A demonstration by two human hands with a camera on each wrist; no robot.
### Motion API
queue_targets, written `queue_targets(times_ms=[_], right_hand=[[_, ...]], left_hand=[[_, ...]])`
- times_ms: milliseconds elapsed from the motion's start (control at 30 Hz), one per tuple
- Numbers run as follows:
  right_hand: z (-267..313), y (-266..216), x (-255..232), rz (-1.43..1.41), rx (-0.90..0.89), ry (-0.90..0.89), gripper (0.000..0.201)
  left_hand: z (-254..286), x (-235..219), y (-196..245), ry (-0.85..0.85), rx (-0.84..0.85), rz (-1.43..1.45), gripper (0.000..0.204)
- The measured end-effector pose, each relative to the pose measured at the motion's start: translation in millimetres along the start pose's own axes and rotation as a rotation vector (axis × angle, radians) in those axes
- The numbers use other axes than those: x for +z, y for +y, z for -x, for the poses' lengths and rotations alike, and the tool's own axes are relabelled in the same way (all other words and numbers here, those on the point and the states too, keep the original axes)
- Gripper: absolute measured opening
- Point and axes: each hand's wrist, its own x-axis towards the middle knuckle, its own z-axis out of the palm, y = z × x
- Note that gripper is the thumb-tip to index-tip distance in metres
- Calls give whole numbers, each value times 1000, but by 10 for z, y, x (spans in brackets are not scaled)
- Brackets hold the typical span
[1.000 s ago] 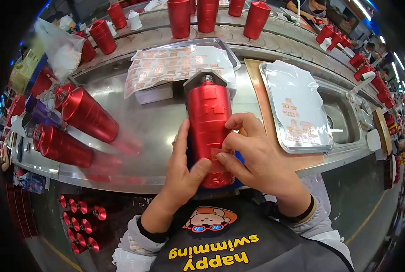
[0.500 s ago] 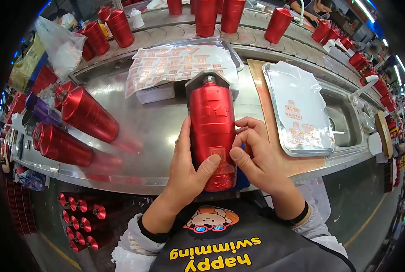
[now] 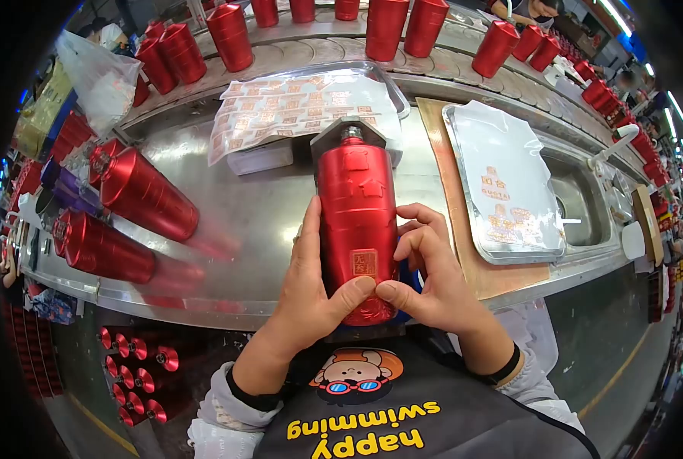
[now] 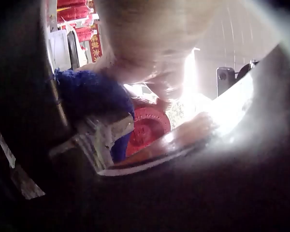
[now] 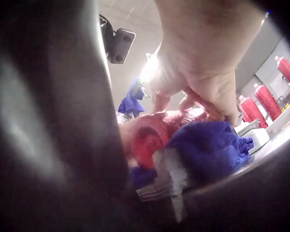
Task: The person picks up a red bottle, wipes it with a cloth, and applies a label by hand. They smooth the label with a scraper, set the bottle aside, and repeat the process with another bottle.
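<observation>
A red bottle [image 3: 354, 180] lies tilted with its neck in a dark angular holder [image 3: 382, 139]. Near its base is a small square label [image 3: 363, 263] with gold marks. The left hand [image 3: 311, 283] grips the bottle's left side, thumb across the front just under the label. From the right, the right hand [image 3: 433, 277] holds the lower bottle, its thumb tip at the label's lower corner and its fingers bent along the side. Blue cloth [image 5: 208, 145] shows by the bottle in the right wrist view. The left wrist view shows the round red base [image 4: 147, 129].
Red bottles [image 3: 150, 195] lie at the left. Behind is a printed label sheet [image 3: 295, 107] on a tray; at the right, a metal tray [image 3: 502, 255] holds another sheet, beside a sink [image 3: 578, 206]. More bottles [image 3: 229, 37] stand on the conveyor [image 3: 303, 53].
The right hand was pinching at the label and then moved off; its thumb now touches the bottle near the label. The left thumb has slid down, uncovering the label. Conveyor bottles have shifted right.
</observation>
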Motion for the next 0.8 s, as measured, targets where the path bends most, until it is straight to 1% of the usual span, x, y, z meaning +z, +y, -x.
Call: queue_targets(times_ms=[67,267,333,367,433,467,567,800], right_hand=[[-2,-7,-3,15,6,-3,48],[-7,-1,5,-6,25,2,43],[-3,-3,-8,-17,42,-8,40],[-2,10,-2,-12,22,1,41],[-4,47,15,0,-19,19,41],[-4,34,11,-10,-2,13,41],[4,2,-3,-33,33,6,41],[-5,18,3,-11,13,5,41]], left_hand=[[-7,-21,16,-12,-1,36,106],[10,-4,-61,17,42,-33,102],[-54,35,-3,53,8,182,96],[-85,52,34,73,-10,290,94],[-115,61,75,78,-20,179,88],[-124,69,90,78,-24,123,86],[-142,97,125,84,-27,175,83],[-139,81,47,83,-4,125,82]])
